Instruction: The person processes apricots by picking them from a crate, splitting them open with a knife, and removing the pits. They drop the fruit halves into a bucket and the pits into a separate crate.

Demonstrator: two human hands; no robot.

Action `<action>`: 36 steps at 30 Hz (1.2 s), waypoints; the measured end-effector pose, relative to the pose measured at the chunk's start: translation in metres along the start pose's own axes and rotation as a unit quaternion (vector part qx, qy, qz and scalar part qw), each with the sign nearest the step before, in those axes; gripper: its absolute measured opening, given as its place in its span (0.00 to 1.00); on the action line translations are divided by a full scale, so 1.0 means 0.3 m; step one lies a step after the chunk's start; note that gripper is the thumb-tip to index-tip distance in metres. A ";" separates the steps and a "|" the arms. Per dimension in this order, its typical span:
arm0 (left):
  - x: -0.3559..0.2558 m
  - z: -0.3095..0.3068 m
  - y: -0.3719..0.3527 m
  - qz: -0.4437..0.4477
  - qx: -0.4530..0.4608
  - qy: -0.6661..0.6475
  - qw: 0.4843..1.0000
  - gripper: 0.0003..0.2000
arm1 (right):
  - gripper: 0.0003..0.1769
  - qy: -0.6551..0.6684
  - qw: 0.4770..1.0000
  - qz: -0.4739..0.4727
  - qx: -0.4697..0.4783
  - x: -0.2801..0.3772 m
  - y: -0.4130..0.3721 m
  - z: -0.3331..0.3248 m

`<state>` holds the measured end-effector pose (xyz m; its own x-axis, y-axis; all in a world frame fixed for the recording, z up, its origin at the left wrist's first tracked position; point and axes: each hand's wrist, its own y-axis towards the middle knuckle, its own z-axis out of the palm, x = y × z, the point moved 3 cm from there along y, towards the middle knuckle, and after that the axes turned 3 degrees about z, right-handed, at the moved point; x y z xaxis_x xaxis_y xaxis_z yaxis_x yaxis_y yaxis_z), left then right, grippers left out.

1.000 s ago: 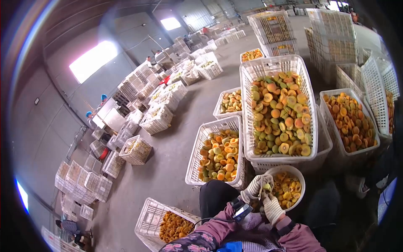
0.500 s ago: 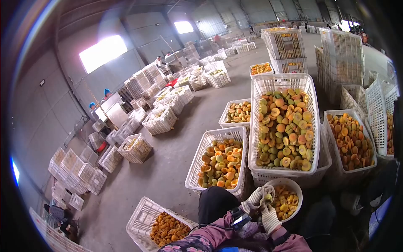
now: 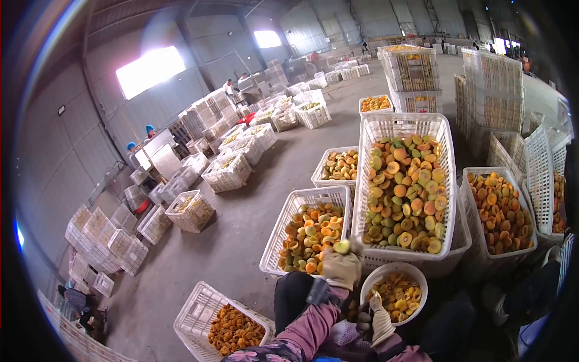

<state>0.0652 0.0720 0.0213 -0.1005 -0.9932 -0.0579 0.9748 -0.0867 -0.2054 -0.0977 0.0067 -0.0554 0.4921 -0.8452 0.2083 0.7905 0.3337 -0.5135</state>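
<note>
My left hand (image 3: pixel 342 269), in a pale work glove, is raised over the near edge of the left fruit crate (image 3: pixel 269 253). A yellow-green apricot half (image 3: pixel 342 246) shows at its fingertips. Beside the round white bucket (image 3: pixel 424 292), my right hand (image 3: pixel 381 323), in a striped knitted glove, is closed with its fingers pointing up; what it grips is too dark and small to make out. Yellow-orange fruit pieces (image 3: pixel 401 295) lie in the bucket. In front of me stands a large white crate (image 3: pixel 447 136) heaped with halved apricots (image 3: pixel 404 193).
Darker orange halves fill a crate (image 3: pixel 192 301) at lower left and another crate (image 3: pixel 531 241) at right. Tall crate stacks (image 3: pixel 491 90) rise behind. Rows of crates (image 3: pixel 226 175) line the left floor, where several people work. Another person's leg (image 3: pixel 512 314) is at lower right.
My left hand has moved away from my right hand and the bucket, left and up to the left crate, carrying the apricot half. My right hand has dropped slightly, beside the bucket.
</note>
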 end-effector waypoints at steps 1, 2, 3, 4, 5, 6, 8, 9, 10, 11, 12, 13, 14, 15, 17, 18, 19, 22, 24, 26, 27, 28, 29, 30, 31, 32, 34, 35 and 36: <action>0.021 -0.009 0.051 0.047 -0.020 -0.004 0.999 0.27 | 0.22 -0.009 0.997 0.002 -0.071 0.001 0.022 -0.036; 0.069 -0.023 0.122 0.045 -0.016 -0.006 0.999 0.27 | 0.23 -0.018 0.990 0.005 -0.141 0.006 0.043 -0.069; 0.143 -0.046 0.211 -0.013 0.069 0.205 0.976 0.29 | 0.24 0.039 0.995 0.016 -0.092 0.001 0.071 -0.119; 0.223 -0.094 0.303 -0.070 0.148 0.405 0.899 0.32 | 0.24 0.041 0.995 0.017 -0.092 0.003 0.079 -0.116; 0.327 -0.130 0.418 0.004 0.428 0.406 0.807 0.32 | 0.24 0.000 0.991 -0.032 -0.131 0.012 0.082 -0.106; 0.405 -0.164 0.473 0.080 0.669 0.367 0.641 0.32 | 0.24 -0.043 0.981 -0.081 -0.169 0.030 0.083 -0.095; 0.540 -0.082 0.361 -0.182 0.390 0.865 0.256 0.30 | 0.23 -0.053 0.970 -0.124 -0.204 0.045 0.107 -0.112; 0.591 -0.084 0.364 -0.209 0.358 0.892 0.180 0.29 | 0.23 -0.010 0.973 -0.111 -0.205 0.031 0.146 -0.162; 0.634 -0.084 0.361 -0.235 0.322 0.912 0.101 0.29 | 0.23 0.033 0.973 -0.097 -0.205 0.024 0.167 -0.190; 0.638 -0.058 0.337 -0.172 0.320 0.928 0.084 0.29 | 0.22 0.036 0.972 -0.114 -0.202 0.034 0.126 -0.130; 0.639 -0.056 0.338 -0.173 0.321 0.928 0.085 0.29 | 0.22 0.035 0.972 -0.114 -0.203 0.040 0.107 -0.098; 0.636 -0.058 0.351 -0.169 0.302 0.934 0.091 0.29 | 0.22 0.006 0.971 -0.117 -0.211 0.049 0.092 -0.075; 0.632 -0.060 0.360 -0.165 0.284 0.940 0.097 0.29 | 0.21 -0.024 0.968 -0.120 -0.217 0.056 0.084 -0.067; 0.625 -0.063 0.366 -0.163 0.284 0.940 0.098 0.29 | 0.21 0.002 0.978 -0.109 -0.176 0.053 0.090 -0.074; 0.579 -0.049 0.367 -0.145 0.269 0.947 0.101 0.29 | 0.21 0.006 0.978 -0.100 -0.182 0.060 0.079 -0.065; 0.563 -0.044 0.361 -0.136 0.260 0.951 0.102 0.29 | 0.21 0.011 0.978 -0.089 -0.189 0.056 0.071 -0.064; 0.551 -0.066 0.383 -0.112 0.242 0.956 0.118 0.27 | 0.21 0.009 0.978 -0.087 -0.188 0.048 0.072 -0.080; 0.455 -0.015 0.269 0.216 0.295 0.898 0.244 0.19 | 0.19 -0.018 0.983 -0.135 -0.122 0.039 0.175 -0.193; 0.399 -0.081 0.201 0.220 0.281 0.827 0.434 0.15 | 0.20 0.015 0.957 -0.250 -0.147 0.056 0.281 -0.285; 0.361 -0.226 0.135 0.011 0.253 0.652 0.715 0.11 | 0.22 -0.003 0.953 -0.292 -0.074 0.111 0.123 -0.130; 0.325 -0.246 0.069 -0.048 0.245 0.584 0.772 0.10 | 0.21 -0.082 0.926 -0.354 -0.101 0.129 0.087 -0.100; 0.282 -0.260 0.002 -0.106 0.234 0.509 0.821 0.09 | 0.20 -0.162 0.888 -0.411 -0.127 0.144 0.045 -0.062; 0.247 -0.300 -0.022 -0.142 0.264 0.491 0.818 0.10 | 0.21 -0.162 0.904 -0.378 -0.120 0.146 -0.004 -0.010; 0.213 -0.335 -0.039 -0.176 0.292 0.472 0.813 0.12 | 0.21 -0.164 0.904 -0.376 -0.119 0.127 0.026 -0.036; 0.187 -0.319 -0.109 -0.171 0.256 0.448 0.840 0.12 | 0.22 -0.186 0.903 -0.366 -0.126 0.113 0.085 -0.092; 0.161 -0.312 -0.122 -0.168 0.257 0.447 0.840 0.12 | 0.23 -0.207 0.901 -0.357 -0.133 0.100 0.123 -0.131; 0.119 -0.299 -0.135 -0.139 0.300 0.440 0.835 0.13 | 0.25 -0.207 0.911 -0.334 -0.124 0.080 0.138 -0.132; 0.105 -0.293 -0.138 -0.125 0.323 0.436 0.831 0.13 | 0.24 -0.201 0.916 -0.321 -0.132 0.077 0.141 -0.126; 0.091 -0.290 -0.142 -0.113 0.344 0.432 0.826 0.13 | 0.23 -0.194 0.921 -0.308 -0.141 0.068 0.142 -0.123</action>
<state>0.0036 0.0554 -0.0565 -0.1107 -0.5448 -0.8312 0.7644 -0.5812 0.2792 -0.0674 -0.0117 -0.1038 0.1192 -0.6072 0.7855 0.8636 -0.3269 -0.3838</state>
